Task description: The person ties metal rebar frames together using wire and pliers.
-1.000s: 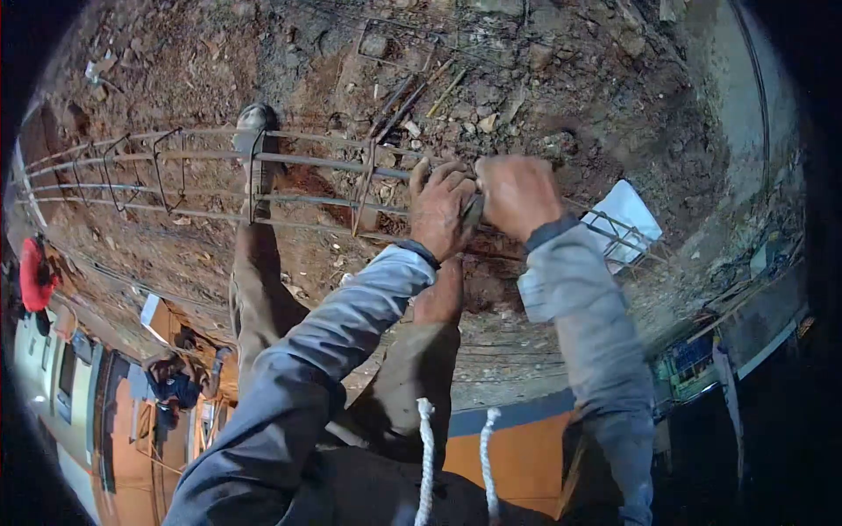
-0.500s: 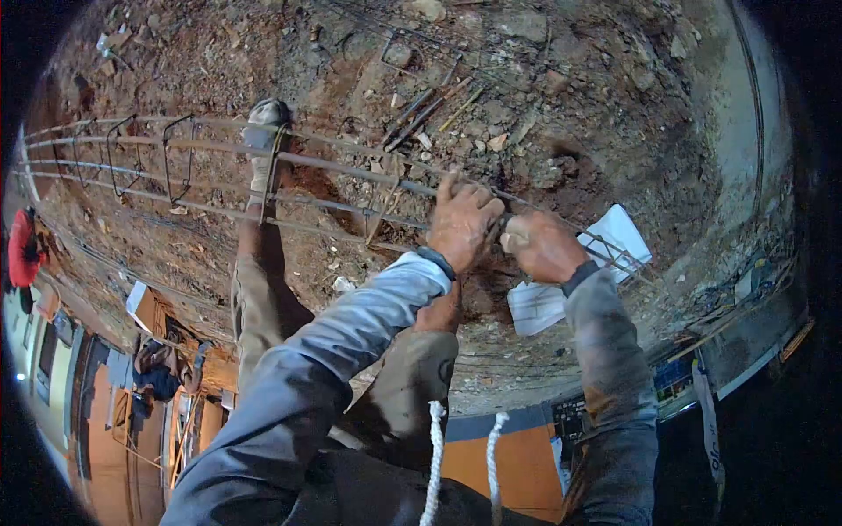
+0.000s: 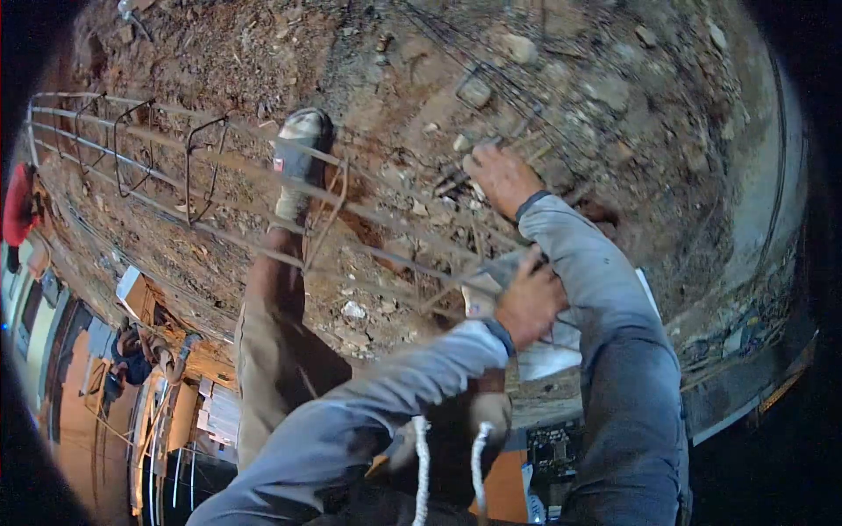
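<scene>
Grey-blue sleeves and white cords

The long sleeves (image 3: 627,386) are grey-blue and creased, paler toward the wrists. Snug dark cuffs (image 3: 531,204) end them above the bare left hand (image 3: 531,302) and bare right hand (image 3: 505,178). Two thick white cords (image 3: 422,469) hang at the front. The trousers (image 3: 263,381) are brown. One shoe (image 3: 303,151) is grey, pale-toed, with a small red patch; its sock (image 3: 291,209) is pale.
</scene>
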Tool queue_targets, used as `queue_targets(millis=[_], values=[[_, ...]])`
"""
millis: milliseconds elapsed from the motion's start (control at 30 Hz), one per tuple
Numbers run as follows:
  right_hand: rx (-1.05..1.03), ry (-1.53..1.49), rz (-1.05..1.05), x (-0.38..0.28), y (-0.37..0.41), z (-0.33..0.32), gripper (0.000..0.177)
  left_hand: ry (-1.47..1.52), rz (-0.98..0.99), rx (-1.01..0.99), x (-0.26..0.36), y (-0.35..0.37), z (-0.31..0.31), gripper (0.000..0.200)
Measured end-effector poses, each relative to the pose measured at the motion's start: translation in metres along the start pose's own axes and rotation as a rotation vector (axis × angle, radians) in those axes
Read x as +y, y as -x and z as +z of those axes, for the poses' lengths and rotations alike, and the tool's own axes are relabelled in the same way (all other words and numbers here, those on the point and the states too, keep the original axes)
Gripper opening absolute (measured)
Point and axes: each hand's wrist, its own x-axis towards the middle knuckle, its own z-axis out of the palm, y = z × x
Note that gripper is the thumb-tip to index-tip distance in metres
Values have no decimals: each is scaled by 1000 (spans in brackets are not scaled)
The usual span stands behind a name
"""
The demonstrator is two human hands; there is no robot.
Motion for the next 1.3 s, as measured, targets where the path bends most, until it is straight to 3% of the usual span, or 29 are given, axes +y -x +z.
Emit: queue_targets(millis=[67,100,167,267,400,467,500,533,600,667,733,800,833,867,900,933,1000,1033,1100,1133,1200,1233,1267,1300], values=[[148,294,-245,9,-23,36,33,-9,26,-140,-5,4,6,33],[50,339,-260,11,-31,47,35,-7,23,-142,-7,6,15,33],[8,374,-270,16,-37,61,35,146,10,206,-8,6,24,32],[-59,463,-276,15,-37,65,33,194,67,311,-9,5,21,34],[-73,370,-252,0,-36,49,22,87,10,188,-7,7,32,32],[-77,338,-140,-13,-22,15,21,173,32,315,-5,-1,14,28],[-172,17,-23,-15,-15,-9,23,72,57,197,-6,3,18,23],[-181,23,-13,-15,-3,-28,23,85,65,198,-3,3,12,23],[-198,-67,326,-9,26,-62,24,30,-65,-72,4,-2,-2,32],[-288,-150,434,15,68,-90,29,-50,-63,-11,7,-1,3,27],[156,-275,340,36,113,-115,26,-33,-92,-6,12,-1,1,27],[119,-355,456,25,153,-161,27,-38,-137,15,12,5,1,27],[87,-452,558,14,170,-182,29,-67,-80,125,7,8,5,27],[187,-442,590,-1,187,-193,26,-95,-27,233,4,11,3,28],[283,-436,622,-17,205,-202,24,310,-65,255,11,10,-32,32],[288,-433,623,-32,219,-215,24,308,-60,257,10,9,-50,32],[339,-754,775,-61,243,-241,23,417,-429,518,8,1,-78,43],[352,-758,771,-71,253,-249,23,406,-421,520,12,-7,-94,43],[377,-1290,855,-84,268,-260,21,638,-128,580,21,-22,-126,53],[383,-1292,850,-87,269,-261,21,632,-123,581,35,-29,-139,53],[396,-1314,837,-93,264,-261,25,793,7,398,69,-46,-154,57],[596,-857,596,-90,259,-247,25,791,11,393,80,-47,-159,57],[603,-857,595,-87,252,-240,25,865,-36,267,88,-49,-164,58],[717,-555,546,-86,245,-236,23,937,-89,140,93,-50,-165,58]])
